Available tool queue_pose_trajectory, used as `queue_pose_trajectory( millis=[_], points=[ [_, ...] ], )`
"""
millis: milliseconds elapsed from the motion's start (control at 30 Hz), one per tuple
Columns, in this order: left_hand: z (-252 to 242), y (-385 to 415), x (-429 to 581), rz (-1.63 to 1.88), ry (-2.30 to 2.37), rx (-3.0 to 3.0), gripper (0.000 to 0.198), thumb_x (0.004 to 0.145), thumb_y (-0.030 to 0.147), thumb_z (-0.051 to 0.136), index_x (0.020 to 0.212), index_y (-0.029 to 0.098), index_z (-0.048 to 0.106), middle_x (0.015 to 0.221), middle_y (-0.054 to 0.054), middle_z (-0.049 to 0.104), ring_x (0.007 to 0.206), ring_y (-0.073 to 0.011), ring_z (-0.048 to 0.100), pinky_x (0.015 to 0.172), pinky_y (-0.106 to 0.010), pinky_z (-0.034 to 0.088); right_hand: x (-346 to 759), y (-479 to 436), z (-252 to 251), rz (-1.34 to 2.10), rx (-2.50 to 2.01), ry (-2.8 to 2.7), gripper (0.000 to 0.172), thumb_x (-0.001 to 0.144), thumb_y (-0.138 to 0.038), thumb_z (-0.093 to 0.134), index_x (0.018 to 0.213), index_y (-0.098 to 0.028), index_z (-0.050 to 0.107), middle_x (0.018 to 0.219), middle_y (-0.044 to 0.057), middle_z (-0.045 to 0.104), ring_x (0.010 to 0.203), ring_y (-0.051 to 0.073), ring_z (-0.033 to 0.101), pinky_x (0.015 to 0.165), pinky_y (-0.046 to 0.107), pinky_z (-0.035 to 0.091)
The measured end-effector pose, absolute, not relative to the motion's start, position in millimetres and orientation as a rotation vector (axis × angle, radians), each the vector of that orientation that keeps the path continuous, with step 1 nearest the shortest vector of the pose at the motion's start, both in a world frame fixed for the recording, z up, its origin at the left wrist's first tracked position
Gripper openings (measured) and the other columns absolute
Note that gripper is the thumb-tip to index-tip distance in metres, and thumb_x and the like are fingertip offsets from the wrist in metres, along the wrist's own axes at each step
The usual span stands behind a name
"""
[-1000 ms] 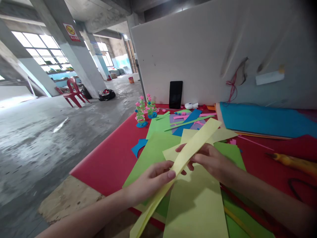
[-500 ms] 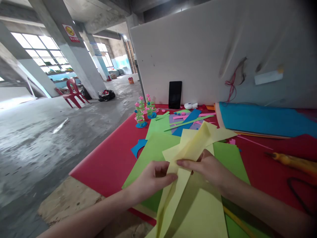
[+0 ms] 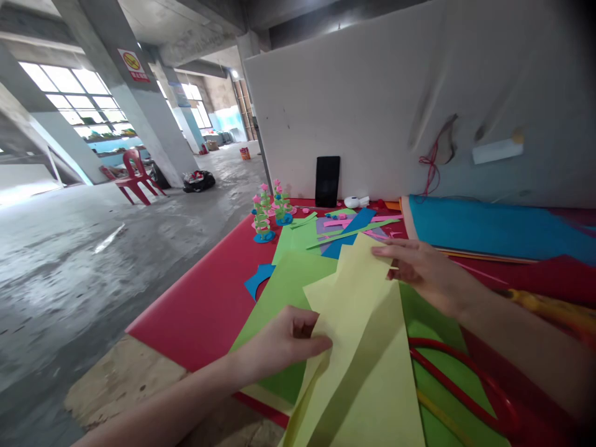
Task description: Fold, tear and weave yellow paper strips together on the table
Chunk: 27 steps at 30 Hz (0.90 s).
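A pale yellow paper sheet (image 3: 361, 347) lies partly unfolded over green sheets (image 3: 288, 282) on the red table (image 3: 205, 304). My left hand (image 3: 284, 341) pinches its near left edge, thumb on top. My right hand (image 3: 421, 267) rests on the far end of the same yellow sheet, fingers stretched along its top edge and holding it there. A crease runs lengthwise through the sheet.
Blue, pink and green strips (image 3: 354, 225) lie behind the sheets. Small paper trees (image 3: 270, 211) stand at the table's left edge. A black phone (image 3: 327, 180) leans on the white board. A blue sheet stack (image 3: 493, 226), yellow-handled tool (image 3: 554, 310) and red loop (image 3: 465, 379) lie right.
The folded yellow strip has been opened out into a wide sheet. My right hand slid from the middle up to its far end; my left hand kept its pinch.
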<state>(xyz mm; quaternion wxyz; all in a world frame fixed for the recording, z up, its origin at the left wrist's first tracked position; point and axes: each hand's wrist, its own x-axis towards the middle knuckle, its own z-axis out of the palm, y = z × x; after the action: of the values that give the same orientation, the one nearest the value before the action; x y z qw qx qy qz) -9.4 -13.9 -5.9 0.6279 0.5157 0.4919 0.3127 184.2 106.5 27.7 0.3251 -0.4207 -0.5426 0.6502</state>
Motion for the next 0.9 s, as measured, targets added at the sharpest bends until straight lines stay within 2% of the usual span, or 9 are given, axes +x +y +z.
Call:
queue_pose_trajectory(
  millis=[100, 200, 300, 433, 500, 633, 767, 833, 900],
  points=[
    [-4, -13, -9, 0.719, 1.08, 1.167, 0.019, 0.074, 0.018, 0.054, 0.088, 0.01, 0.063, 0.079, -0.005, 0.065, 0.076, -0.0169, 0.059, 0.066, -0.024, 0.044, 188, 109, 31, 1.737, -1.13, -1.473, 0.021, 0.066, -0.035, 0.065, 0.077, -0.018, 0.059, 0.081, 0.003, 0.053, 0.066, 0.01, 0.047, 0.051, 0.017, 0.042],
    [-1, -13, -9, 0.703, 1.003, 1.098, 0.026, 0.07, 0.009, 0.052, 0.094, 0.011, 0.062, 0.083, -0.006, 0.065, 0.077, -0.0183, 0.06, 0.069, -0.028, 0.045, 188, 107, 32, 1.696, -1.195, -1.611, 0.022, 0.07, -0.036, 0.06, 0.083, -0.019, 0.056, 0.077, 0.002, 0.05, 0.058, 0.009, 0.047, 0.045, 0.018, 0.039],
    [-1, -14, -9, 0.7, 0.936, 1.005, 0.035, 0.066, 0.004, 0.05, 0.098, 0.013, 0.06, 0.087, -0.008, 0.066, 0.076, -0.0196, 0.061, 0.07, -0.032, 0.046, 186, 102, 30, 1.635, -1.183, -1.852, 0.019, 0.074, -0.036, 0.054, 0.075, -0.017, 0.054, 0.067, -0.001, 0.046, 0.05, 0.008, 0.046, 0.043, 0.019, 0.036],
    [-3, -16, -10, 0.698, 0.969, 0.957, 0.028, 0.07, 0.014, 0.056, 0.099, 0.014, 0.059, 0.088, -0.008, 0.065, 0.073, -0.0174, 0.061, 0.069, -0.031, 0.047, 178, 93, 25, 1.568, -1.084, -2.041, 0.024, 0.078, -0.039, 0.048, 0.072, -0.016, 0.053, 0.061, -0.002, 0.044, 0.049, 0.008, 0.047, 0.042, 0.018, 0.035],
    [-3, -16, -11, 0.688, 1.015, 0.961, 0.027, 0.069, 0.019, 0.062, 0.095, 0.014, 0.061, 0.086, -0.006, 0.066, 0.071, -0.0158, 0.061, 0.067, -0.028, 0.047, 176, 91, 22, 1.535, -1.089, -2.047, 0.027, 0.078, -0.041, 0.047, 0.073, -0.016, 0.053, 0.059, -0.002, 0.043, 0.049, 0.009, 0.048, 0.041, 0.018, 0.035],
    [1, -14, -12, 0.641, 1.02, 1.043, 0.022, 0.065, 0.02, 0.066, 0.086, 0.012, 0.065, 0.08, -0.005, 0.066, 0.069, -0.0146, 0.06, 0.065, -0.024, 0.047, 184, 104, 24, 1.442, -1.175, -1.94, 0.028, 0.076, -0.043, 0.05, 0.077, -0.016, 0.055, 0.062, 0.0, 0.047, 0.048, 0.008, 0.048, 0.04, 0.018, 0.036],
    [7, -14, -14, 0.601, 0.982, 1.086, 0.019, 0.07, 0.023, 0.062, 0.083, 0.011, 0.067, 0.079, -0.006, 0.067, 0.07, -0.0159, 0.061, 0.068, -0.026, 0.048, 209, 130, 40, 1.247, -1.308, -1.677, 0.021, 0.071, -0.037, 0.057, 0.082, -0.019, 0.058, 0.073, 0.005, 0.055, 0.055, 0.013, 0.051, 0.041, 0.021, 0.039],
    [10, -14, -16, 0.6, 0.96, 1.095, 0.02, 0.072, 0.025, 0.06, 0.084, 0.011, 0.067, 0.08, -0.006, 0.067, 0.071, -0.0166, 0.061, 0.068, -0.026, 0.048, 223, 141, 50, 1.148, -1.318, -1.582, 0.013, 0.071, -0.033, 0.056, 0.076, -0.021, 0.059, 0.073, 0.004, 0.055, 0.057, 0.013, 0.05, 0.042, 0.022, 0.038],
    [13, -13, -19, 0.621, 0.971, 1.137, 0.019, 0.073, 0.025, 0.059, 0.082, 0.011, 0.068, 0.079, -0.007, 0.067, 0.071, -0.0172, 0.062, 0.065, -0.025, 0.048, 238, 150, 58, 1.058, -1.296, -1.516, 0.013, 0.071, -0.033, 0.056, 0.066, -0.022, 0.058, 0.07, 0.004, 0.054, 0.055, 0.013, 0.048, 0.042, 0.024, 0.037]
  ],
)
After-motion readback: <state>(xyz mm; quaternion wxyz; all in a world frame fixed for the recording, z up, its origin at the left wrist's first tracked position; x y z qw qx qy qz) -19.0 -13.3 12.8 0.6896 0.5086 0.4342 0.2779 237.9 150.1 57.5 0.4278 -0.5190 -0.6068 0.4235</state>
